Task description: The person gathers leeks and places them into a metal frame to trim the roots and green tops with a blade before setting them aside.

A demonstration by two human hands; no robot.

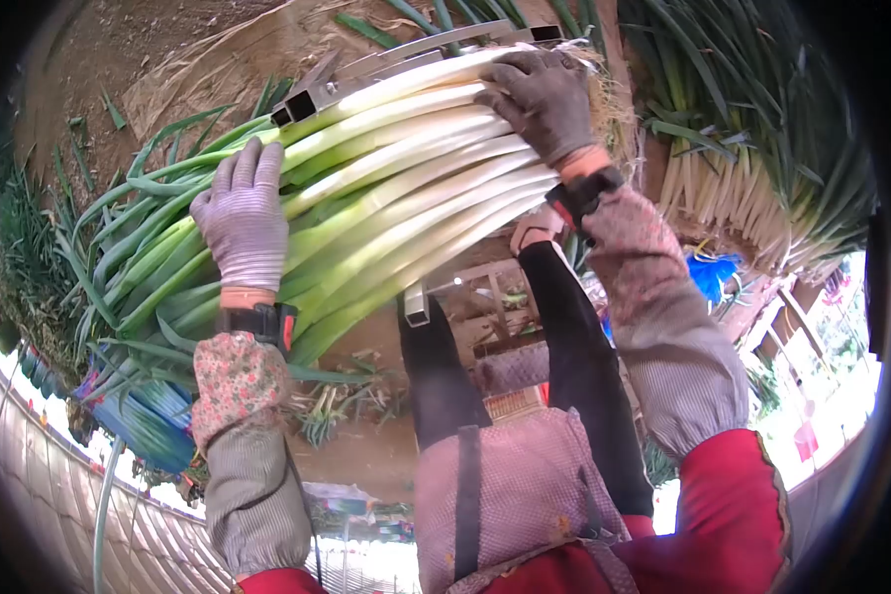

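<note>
One camera only, worn on my head; it looks forward and down, close over my left hand [243,213] and right hand [544,99] on the leek bundle [406,178]; wide lens, dark rounded corners.

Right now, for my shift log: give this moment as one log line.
left hand: flat on green onion bundle, leaf end | right hand: on white stalk end | bundle: across metal frame
</note>
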